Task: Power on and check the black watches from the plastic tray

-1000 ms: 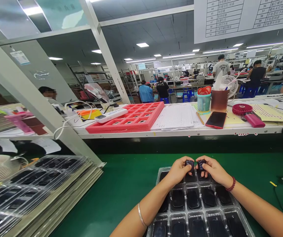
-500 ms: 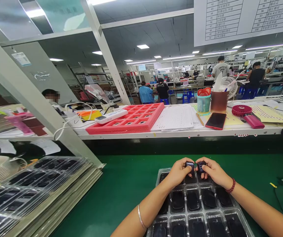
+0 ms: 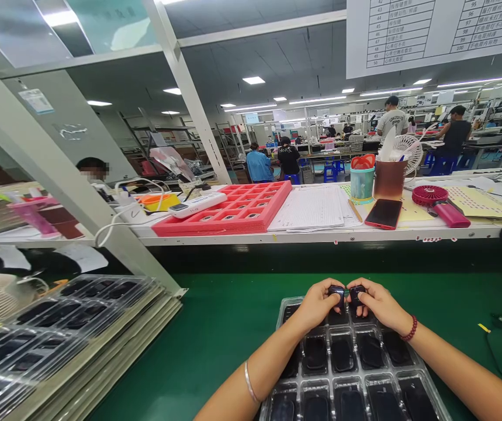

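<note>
My left hand (image 3: 319, 303) is closed on a small dark smartwatch body (image 3: 336, 292), with the thumb across its face. A second, similar smartwatch body (image 3: 356, 292) is pinched in my right hand (image 3: 377, 303), also under the thumb. Both watches are strapless, held upright side by side with a narrow gap between them, and their screens look dark. Below the hands lies a clear plastic tray (image 3: 330, 383) whose compartments hold several black watch bodies (image 3: 342, 354). The forearms cover parts of the tray's left and right sides.
Stacked trays (image 3: 114, 345) of dark devices stand at left beside a slanted metal post (image 3: 123, 245). On the shelf ahead are a red foam tray (image 3: 272, 219), papers (image 3: 310, 209), a phone (image 3: 383, 214) and a handheld fan (image 3: 450, 214). A cable (image 3: 491, 356) lies at right.
White text lines on the two watch screens have gone, leaving them dark. Both hands have stayed in almost the same place, still gripping the watches.
</note>
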Motion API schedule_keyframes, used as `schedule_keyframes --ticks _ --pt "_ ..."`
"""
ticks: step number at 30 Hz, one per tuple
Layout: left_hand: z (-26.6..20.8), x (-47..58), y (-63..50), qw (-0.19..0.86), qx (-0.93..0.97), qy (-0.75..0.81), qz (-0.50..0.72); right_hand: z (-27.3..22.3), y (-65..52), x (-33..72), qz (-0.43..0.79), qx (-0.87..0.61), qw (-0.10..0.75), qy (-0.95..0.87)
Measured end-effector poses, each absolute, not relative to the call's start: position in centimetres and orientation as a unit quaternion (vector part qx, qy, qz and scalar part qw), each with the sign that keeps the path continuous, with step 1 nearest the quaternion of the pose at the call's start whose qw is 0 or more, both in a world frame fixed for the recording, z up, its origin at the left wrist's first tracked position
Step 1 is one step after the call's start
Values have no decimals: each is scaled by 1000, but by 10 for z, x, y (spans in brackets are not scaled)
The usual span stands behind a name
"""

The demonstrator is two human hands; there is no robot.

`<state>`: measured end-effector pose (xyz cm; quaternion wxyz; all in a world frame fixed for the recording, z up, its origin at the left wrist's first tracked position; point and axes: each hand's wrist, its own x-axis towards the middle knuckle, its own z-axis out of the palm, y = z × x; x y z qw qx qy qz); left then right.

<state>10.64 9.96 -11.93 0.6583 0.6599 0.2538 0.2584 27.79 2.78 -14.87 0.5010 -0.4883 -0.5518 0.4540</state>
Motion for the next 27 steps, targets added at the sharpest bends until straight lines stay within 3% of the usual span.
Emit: schedule_keyframes --ticks 27 --pt "-133 108 107 639 667 254 288 -148 26 278 456 -469 513 -556"
